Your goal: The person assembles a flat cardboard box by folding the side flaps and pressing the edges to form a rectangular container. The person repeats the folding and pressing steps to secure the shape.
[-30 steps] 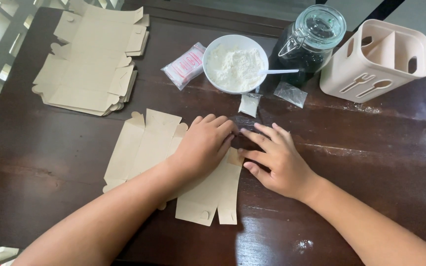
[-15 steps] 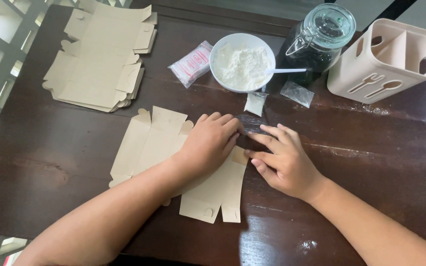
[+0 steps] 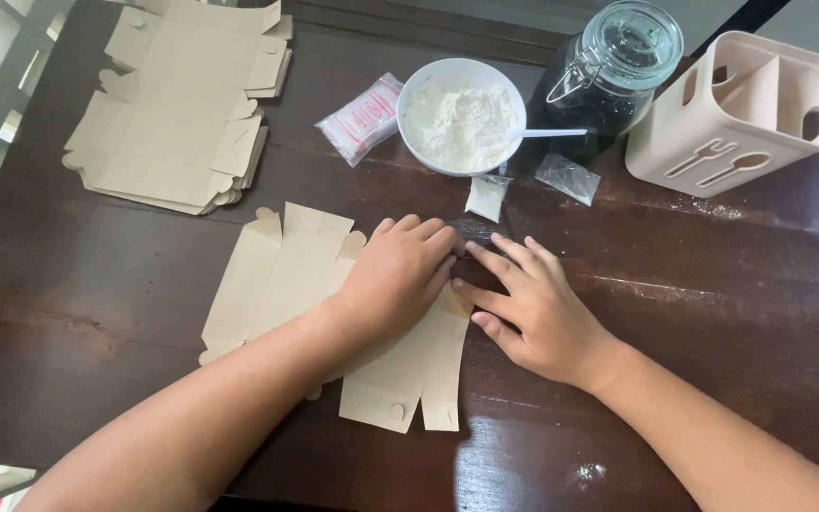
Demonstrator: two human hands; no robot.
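L hand lies flat, palm down, pressing the flat cardboard box blank near the table's front-middle; nothing gripped. R hand open too, fingertips at the blank's right edge, touching L fingers. Blank sits under L palm, mostly left of both hands.

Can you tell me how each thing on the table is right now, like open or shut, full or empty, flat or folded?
Glass jar: lid shut, dark contents.
White bowl: holds white powder, white spoon resting in it.
Cardboard box blank: lying flat, unfolded.
Stack of box blanks: flat, piled.
Cutlery holder: upright, looks empty.
Left hand: pressing flat on the blank.
Right hand: fingers spread at the blank's edge.
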